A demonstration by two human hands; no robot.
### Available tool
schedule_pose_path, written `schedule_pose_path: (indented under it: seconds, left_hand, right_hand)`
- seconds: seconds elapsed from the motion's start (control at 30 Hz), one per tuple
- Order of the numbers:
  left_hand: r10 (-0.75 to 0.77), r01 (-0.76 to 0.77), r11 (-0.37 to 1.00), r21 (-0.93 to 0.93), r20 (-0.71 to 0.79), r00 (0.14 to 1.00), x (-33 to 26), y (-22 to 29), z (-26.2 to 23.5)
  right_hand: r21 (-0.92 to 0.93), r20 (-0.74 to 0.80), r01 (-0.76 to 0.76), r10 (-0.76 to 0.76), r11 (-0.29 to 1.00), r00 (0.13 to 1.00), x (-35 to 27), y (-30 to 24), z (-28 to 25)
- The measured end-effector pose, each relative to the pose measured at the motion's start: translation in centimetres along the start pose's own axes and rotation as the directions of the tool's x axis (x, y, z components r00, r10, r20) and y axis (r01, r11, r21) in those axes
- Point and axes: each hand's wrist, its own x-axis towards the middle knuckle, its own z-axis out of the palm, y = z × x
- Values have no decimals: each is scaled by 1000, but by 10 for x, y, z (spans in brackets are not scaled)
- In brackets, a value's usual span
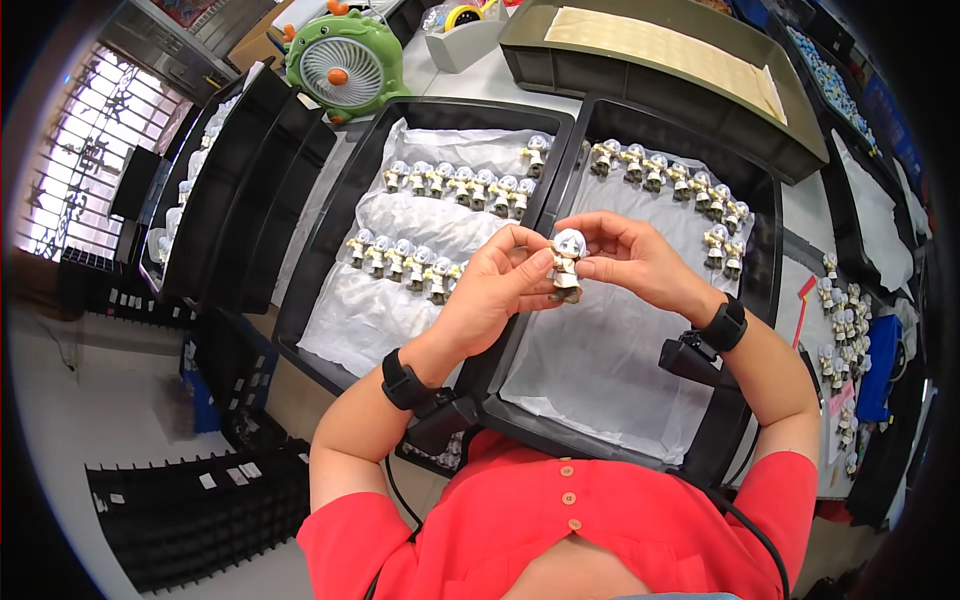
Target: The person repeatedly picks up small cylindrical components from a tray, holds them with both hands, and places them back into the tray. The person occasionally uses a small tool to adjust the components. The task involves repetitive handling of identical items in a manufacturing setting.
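Note:
A small figurine [566, 268] with pale hair and a white outfit is held upright between my two hands, above the near part of the right tray. My left hand [508, 272] pinches its left side with thumb and fingers. From the other side, my right hand [632, 262] grips it near the head and shoulder. Beneath lies the right black tray [768, 270], lined with white sheet, with several like figurines [655, 170] along its far and right edges. The left black tray [300, 290] holds two rows of similar figurines [460, 185] on crumpled white sheet.
A green animal-shaped fan [345, 62] stands behind the left tray. At the back right sits a grey-green bin [660, 70]. Stacked black trays [245, 190] rise at the left. More figurines [842, 330], a red-handled tool [803, 300] and a blue box [880, 368] lie at the right.

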Motion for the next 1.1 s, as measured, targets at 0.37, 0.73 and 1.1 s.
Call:
schedule_pose_path:
  seconds: [0.37, 0.73, 1.1]
  left_hand:
    - [80, -84, 984, -155, -35, 996, 2, -5, -6]
    - [-8, 15, 990, -140, 53, 999, 0, -1, 6]
    - [28, -11, 996, -85, 205, 978, -1, -1, 7]
  right_hand:
    - [16, 22, 7, -7, 1000, 1000, -3, 10, 13]
    - [-661, 2, 350, -465, 664, 885, -5, 0, 21]
    - [-654, -19, 370, -503, 660, 864, -9, -3, 27]
